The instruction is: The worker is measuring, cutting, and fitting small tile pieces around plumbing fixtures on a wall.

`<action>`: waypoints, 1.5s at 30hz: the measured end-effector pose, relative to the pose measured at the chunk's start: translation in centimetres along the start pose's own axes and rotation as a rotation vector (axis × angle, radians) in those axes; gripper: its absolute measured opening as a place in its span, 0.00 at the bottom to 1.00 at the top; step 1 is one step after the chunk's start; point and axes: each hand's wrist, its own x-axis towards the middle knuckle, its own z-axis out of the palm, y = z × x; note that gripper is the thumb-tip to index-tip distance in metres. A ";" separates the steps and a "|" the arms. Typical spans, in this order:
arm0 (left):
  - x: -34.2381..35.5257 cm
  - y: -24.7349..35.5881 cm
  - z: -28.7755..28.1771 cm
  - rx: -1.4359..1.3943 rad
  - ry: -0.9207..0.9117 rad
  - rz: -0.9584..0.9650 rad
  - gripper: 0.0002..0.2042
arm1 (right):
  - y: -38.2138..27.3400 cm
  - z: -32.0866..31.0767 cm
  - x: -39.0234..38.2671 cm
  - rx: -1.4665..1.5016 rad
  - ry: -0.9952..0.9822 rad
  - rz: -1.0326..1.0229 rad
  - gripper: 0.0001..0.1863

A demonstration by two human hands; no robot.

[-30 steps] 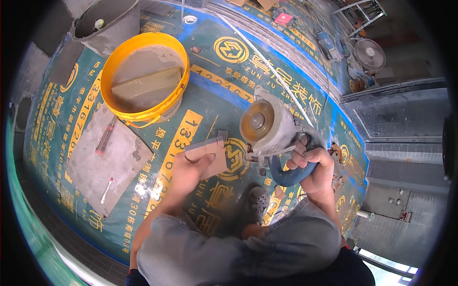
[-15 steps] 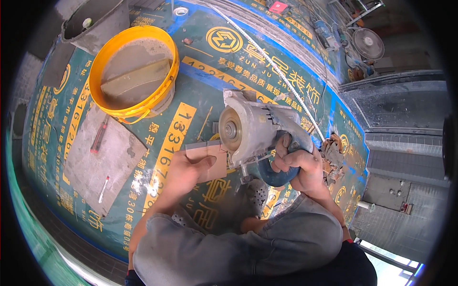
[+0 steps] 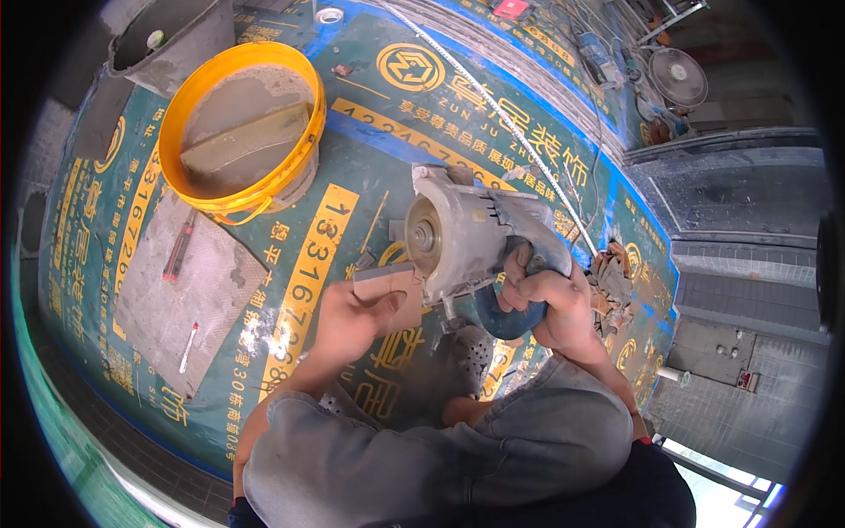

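My right hand (image 3: 547, 297) is wrapped round the handle of a dusty grey handheld tile cutter (image 3: 471, 224), whose round blade hub faces left. Pinched between the thumb and fingers of my left hand (image 3: 352, 315) is a small pale pinkish tile piece (image 3: 390, 290). Its right edge meets the front of the cutter, close to the blade; whether the blade touches it is hidden by the cutter's housing. Both hands are above the floor, in front of my bent knees. Dust blurs the air just below the cutter.
A yellow bucket (image 3: 169, 167) of cloudy water with a slab in it stands at the left. Near it, a grey tile (image 3: 145, 304) carries a screwdriver (image 3: 179, 253) and a marker pen (image 3: 189, 348). Broken rubble (image 3: 613, 286) lies right of the cutter, beside a white strip (image 3: 502, 110).
My left hand and the tile piece have shifted slightly right, closer in against the cutter. The cutter stays nearly in place in my right hand.
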 end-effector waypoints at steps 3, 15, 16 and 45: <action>-0.2 -0.2 0.4 -0.021 0.002 0.009 0.11 | 0.1 0.1 0.2 -0.027 0.005 0.002 0.08; -0.1 -1.1 0.7 0.007 0.031 0.007 0.10 | 0.2 -0.5 0.0 -0.038 -0.015 0.032 0.07; -0.1 -1.2 0.6 0.006 0.030 0.010 0.10 | 0.2 -0.6 0.0 -0.042 -0.033 0.032 0.07; 2.8 -5.4 -8.6 -0.853 0.090 -0.260 0.24 | 0.6 -3.5 1.8 0.230 0.234 0.167 0.08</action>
